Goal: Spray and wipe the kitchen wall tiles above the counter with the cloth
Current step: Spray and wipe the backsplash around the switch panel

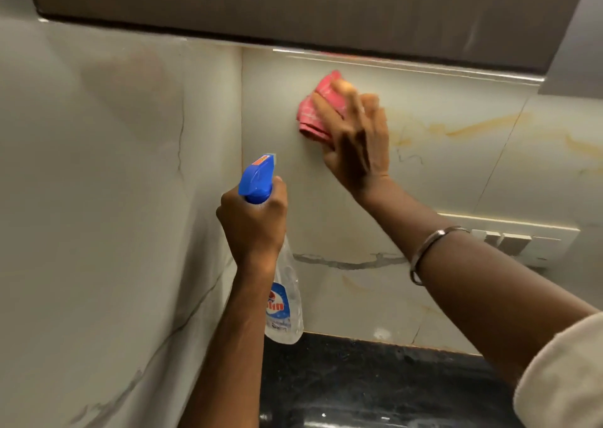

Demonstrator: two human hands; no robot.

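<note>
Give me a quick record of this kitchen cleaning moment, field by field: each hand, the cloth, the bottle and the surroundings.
left hand: gripping the neck of the spray bottle, blue nozzle toward the wall
right hand: pressing the pink cloth flat on the wall tiles
cloth position: high on the wall, just under the cabinet
counter: dark, below the tiles
switch plate: on the wall, right of the arm
</note>
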